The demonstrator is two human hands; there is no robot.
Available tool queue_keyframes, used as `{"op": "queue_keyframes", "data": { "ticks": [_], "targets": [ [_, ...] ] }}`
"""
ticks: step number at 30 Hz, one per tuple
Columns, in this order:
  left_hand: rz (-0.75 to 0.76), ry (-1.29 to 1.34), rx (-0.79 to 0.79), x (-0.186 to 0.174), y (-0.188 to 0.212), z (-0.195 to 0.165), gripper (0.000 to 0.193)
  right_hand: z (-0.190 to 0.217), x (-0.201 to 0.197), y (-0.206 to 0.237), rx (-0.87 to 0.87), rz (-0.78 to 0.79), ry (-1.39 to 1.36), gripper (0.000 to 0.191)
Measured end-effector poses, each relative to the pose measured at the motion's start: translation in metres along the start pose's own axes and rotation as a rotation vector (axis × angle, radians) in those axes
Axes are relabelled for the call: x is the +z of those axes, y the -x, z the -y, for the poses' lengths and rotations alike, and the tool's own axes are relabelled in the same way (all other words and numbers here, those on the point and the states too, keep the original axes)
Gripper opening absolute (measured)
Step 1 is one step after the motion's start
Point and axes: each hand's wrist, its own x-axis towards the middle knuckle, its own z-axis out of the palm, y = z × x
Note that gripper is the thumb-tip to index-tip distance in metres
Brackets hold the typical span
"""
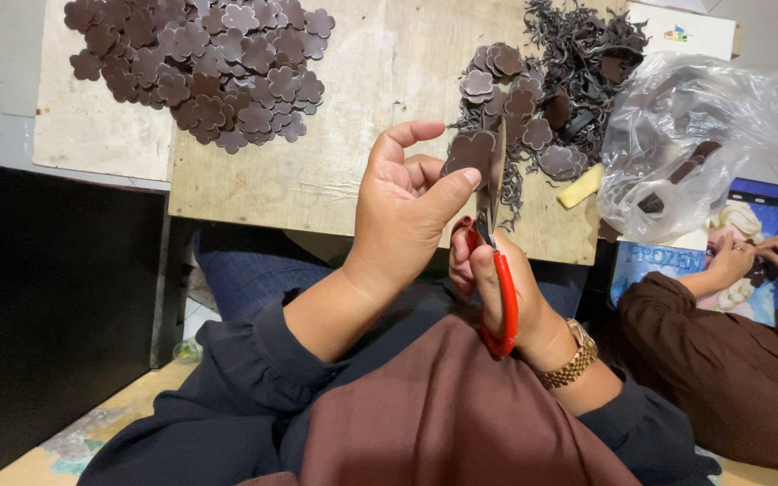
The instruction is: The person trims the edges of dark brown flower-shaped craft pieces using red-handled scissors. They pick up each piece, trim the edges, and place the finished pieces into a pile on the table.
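1. Two hands were seen above a wooden board (353, 135): the left hand (402, 211) pinched a brown flower-shaped piece (470, 151) between thumb and fingers.
2. Red-handled scissors (497, 270) were gripped by the right hand (497, 283), fingers clenched through the loops, the blades raised against the piece's right edge.
3. A large heap of cut flower shapes (200, 67) was spread at the board's far left.
4. A smaller flower pile (520, 99) was mixed with dark trimmings (587, 45) at the far right, beside a clear plastic bag (704, 135).
5. Another person's hands (767, 261) were held apart, at the right edge.
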Motion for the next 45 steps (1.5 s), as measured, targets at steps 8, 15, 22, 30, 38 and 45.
{"op": "queue_keyframes", "data": {
  "ticks": [8, 15, 22, 30, 38, 45],
  "targets": [
    [0.026, -0.051, -0.026, -0.002, -0.002, -0.007, 0.055, 0.004, -0.002, 0.001, 0.035, 0.015, 0.028, 0.055],
    [0.078, -0.062, -0.052, -0.003, -0.002, -0.016, 0.055, 0.003, -0.005, -0.004, -0.017, 0.061, 0.035, 0.063],
    [0.066, -0.059, -0.046, -0.004, -0.004, -0.011, 0.053, -0.006, -0.006, -0.003, 0.037, 0.074, -0.147, 0.056],
    [0.083, -0.035, -0.024, -0.008, -0.007, -0.002, 0.040, -0.005, -0.006, -0.002, 0.060, 0.075, -0.116, 0.054],
    [0.222, -0.033, -0.193, -0.010, -0.003, -0.018, 0.013, 0.005, -0.007, 0.001, -0.045, 0.079, 0.173, 0.080],
    [0.257, 0.050, -0.282, -0.007, -0.001, -0.026, 0.013, 0.010, -0.008, 0.002, -0.042, 0.121, 0.184, 0.084]
  ]
}}
